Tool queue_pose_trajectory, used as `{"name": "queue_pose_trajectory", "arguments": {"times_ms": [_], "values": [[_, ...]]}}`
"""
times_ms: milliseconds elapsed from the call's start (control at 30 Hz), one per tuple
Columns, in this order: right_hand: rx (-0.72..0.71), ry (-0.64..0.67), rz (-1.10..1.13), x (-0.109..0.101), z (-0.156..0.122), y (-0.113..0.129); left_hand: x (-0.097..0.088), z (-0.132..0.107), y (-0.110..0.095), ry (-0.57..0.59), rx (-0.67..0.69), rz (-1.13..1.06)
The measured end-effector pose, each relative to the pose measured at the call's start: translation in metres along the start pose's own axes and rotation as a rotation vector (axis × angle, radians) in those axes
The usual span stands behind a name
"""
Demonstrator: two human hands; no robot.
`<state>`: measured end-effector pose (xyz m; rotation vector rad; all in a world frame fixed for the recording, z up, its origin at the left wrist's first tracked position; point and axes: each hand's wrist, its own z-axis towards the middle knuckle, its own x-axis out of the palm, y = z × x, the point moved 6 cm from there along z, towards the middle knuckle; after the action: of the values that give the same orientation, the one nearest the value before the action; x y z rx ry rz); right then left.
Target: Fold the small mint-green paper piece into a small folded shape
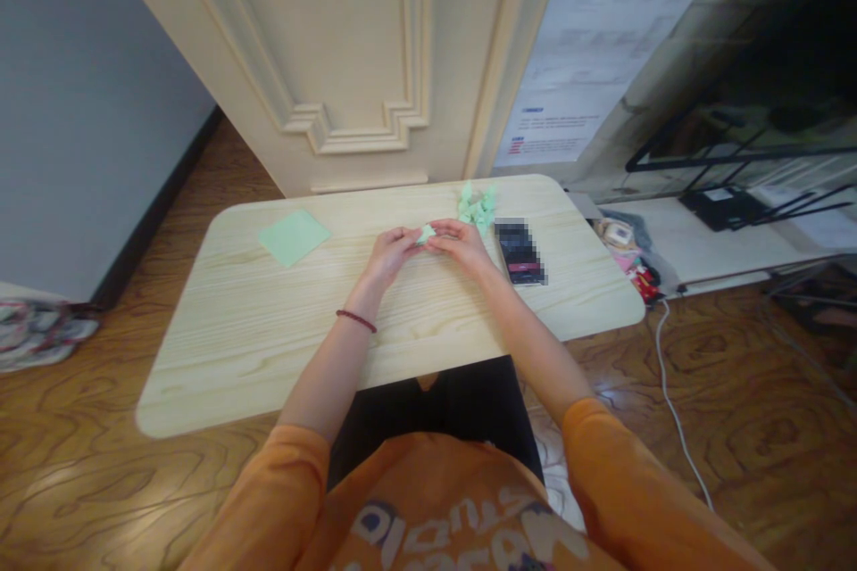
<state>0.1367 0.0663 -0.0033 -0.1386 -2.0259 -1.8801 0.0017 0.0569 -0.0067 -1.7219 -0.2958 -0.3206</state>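
Note:
Both my hands meet near the far middle of a light wooden table (268, 348). My left hand (389, 253), with a dark red bracelet on its wrist, and my right hand (461, 242) pinch a small folded piece of pale green paper (426, 234) between their fingertips. Just beyond my right hand lies a little heap of folded green paper pieces (477, 207). A flat stack of green square paper (294, 236) rests at the table's far left.
A dark phone (520, 252) lies to the right of my right hand. A cream door stands behind the table. At right are a low white shelf with small items (626, 241), a white cable on the wooden floor, and black frames.

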Motion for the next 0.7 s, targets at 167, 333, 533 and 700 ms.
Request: {"name": "queue_pose_trajectory", "arguments": {"times_ms": [167, 333, 533, 700], "values": [[0.026, 0.03, 0.071, 0.001, -0.001, 0.0, 0.0, 0.0, -0.003, -0.046, 0.083, 0.035], [0.023, 0.009, 0.086, 0.0, 0.001, -0.002, -0.004, -0.001, -0.007, -0.145, 0.139, 0.126], [0.034, -0.022, 0.066, 0.001, 0.0, 0.0, -0.005, -0.003, -0.01, -0.182, 0.165, 0.116], [0.019, -0.01, 0.04, 0.001, 0.0, 0.002, -0.005, -0.004, -0.011, -0.194, 0.181, 0.115]]}}
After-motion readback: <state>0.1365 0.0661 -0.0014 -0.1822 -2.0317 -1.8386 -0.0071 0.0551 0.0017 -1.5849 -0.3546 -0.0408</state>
